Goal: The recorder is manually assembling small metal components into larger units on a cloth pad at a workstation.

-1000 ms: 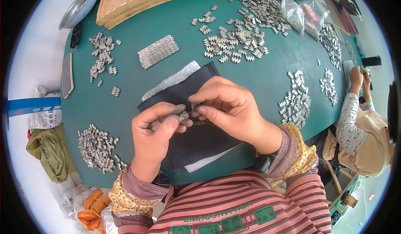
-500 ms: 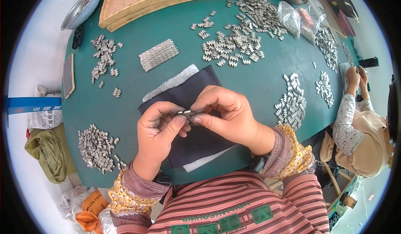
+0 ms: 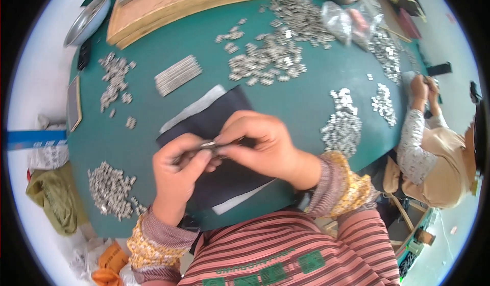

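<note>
My left hand [image 3: 178,166] and my right hand [image 3: 263,143] meet over a dark cloth [image 3: 204,117] on the table. Between their fingertips sits a small metal piece [image 3: 208,144], pinched from both sides and mostly hidden by the fingers. The picture is slightly blurred, so its exact shape does not show. Under the dark cloth, a pale grey cloth [image 3: 191,108] sticks out along two edges. Just beyond the cloths lies a flat block of metal pieces set in neat rows [image 3: 178,75].
Loose metal pieces lie in heaps at the near left [image 3: 109,189], the far middle [image 3: 265,59] and the right [image 3: 342,125]. A wooden board [image 3: 189,5] lies at the back, beside a metal bowl [image 3: 89,18]. At the right edge another person's hands [image 3: 424,89] work.
The whole view has shifted, so the table and my hands appear a little further left. Both hands still pinch the small metal piece over the dark cloth.
</note>
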Demonstrator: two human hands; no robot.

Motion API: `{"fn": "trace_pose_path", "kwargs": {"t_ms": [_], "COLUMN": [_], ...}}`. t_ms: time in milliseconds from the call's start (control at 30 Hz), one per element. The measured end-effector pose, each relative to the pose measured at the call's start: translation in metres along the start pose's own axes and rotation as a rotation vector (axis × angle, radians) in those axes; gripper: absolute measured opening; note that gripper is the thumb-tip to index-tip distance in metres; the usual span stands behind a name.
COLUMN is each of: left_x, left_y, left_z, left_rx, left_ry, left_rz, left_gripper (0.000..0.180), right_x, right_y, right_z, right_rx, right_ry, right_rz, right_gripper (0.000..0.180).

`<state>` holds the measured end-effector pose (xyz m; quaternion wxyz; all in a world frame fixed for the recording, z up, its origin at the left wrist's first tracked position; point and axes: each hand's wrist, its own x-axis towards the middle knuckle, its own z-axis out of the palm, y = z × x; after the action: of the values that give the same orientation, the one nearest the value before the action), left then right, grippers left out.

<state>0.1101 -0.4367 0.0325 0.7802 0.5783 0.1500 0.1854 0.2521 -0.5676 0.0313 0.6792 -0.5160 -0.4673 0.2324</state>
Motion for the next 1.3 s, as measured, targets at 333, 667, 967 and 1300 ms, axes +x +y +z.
{"fn": "trace_pose_path", "kwargs": {"t_ms": [333,667,967,1300], "left_x": [-0.003,0.007,0.005,0.012], "left_y": [0.001,0.008,0.006,-0.008], "left_z": [0.002,-0.021,-0.016,-0.014], "left_rx": [0.076,0.135,0.158,0.443], "left_ry": [0.057,0.162,0.009,0.141], "left_rz": [0.035,0.143,0.031,-0.001], "left_gripper": [0.006,0.006,0.005,0.009], "right_x": [0.001,0.015,0.005,0.003], "right_y": [-0.008,-0.017,0.0,-0.003], "right_z": [-0.001,-0.032,-0.011,-0.004], "right_rx": [-0.225,-0.692,-0.985,-0.983], "right_ry": [-0.06,-0.311,-0.468,-0.403], "right_rz": [-0.1,-0.099,-0.189,-0.122], "right_gripper": [0.022,0.017,0.017,0.017]}}
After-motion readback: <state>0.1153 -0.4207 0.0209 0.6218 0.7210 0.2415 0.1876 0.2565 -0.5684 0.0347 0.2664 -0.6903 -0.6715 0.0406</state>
